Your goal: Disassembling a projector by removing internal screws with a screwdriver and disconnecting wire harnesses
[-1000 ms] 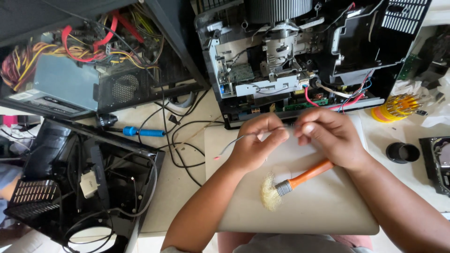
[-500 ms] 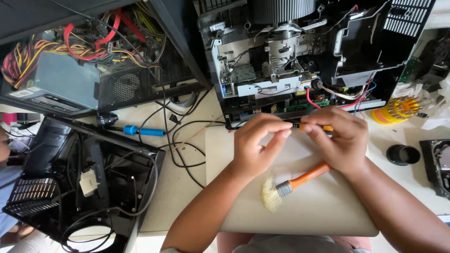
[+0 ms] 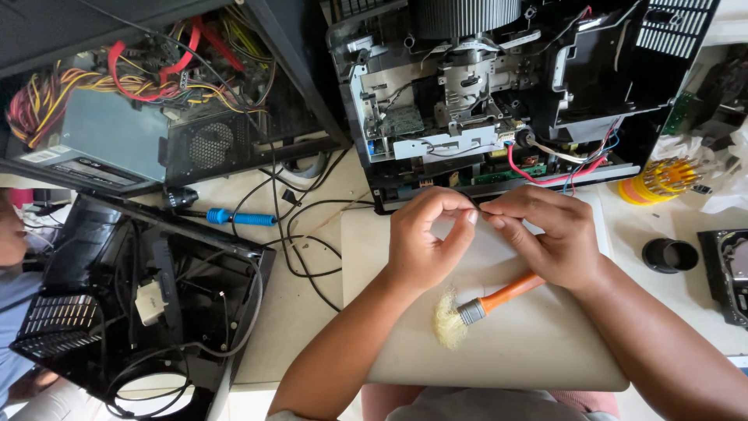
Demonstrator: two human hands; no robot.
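My left hand (image 3: 425,238) and my right hand (image 3: 545,238) meet fingertip to fingertip over a flat grey slab (image 3: 545,351) that looks like a closed laptop. Between the pinched fingers is a small thin dark part (image 3: 480,209), too small to identify. A brush with an orange handle and pale bristles (image 3: 499,298) lies on the slab just below my right hand, untouched. Right behind my fingers stands an opened black device (image 3: 483,117) with bare boards, metal brackets and red wires.
An open computer case with coloured cables (image 3: 117,140) sits at the far left, with a black housing (image 3: 132,296) below it. A blue-handled screwdriver (image 3: 238,218) and black cables lie between. A yellow bit holder (image 3: 662,179) and black ring (image 3: 670,255) are right. Another person (image 3: 12,234) is at the left edge.
Both hands have moved up the slab toward the opened device, and their fingertips have come together. The brush has stayed in place.
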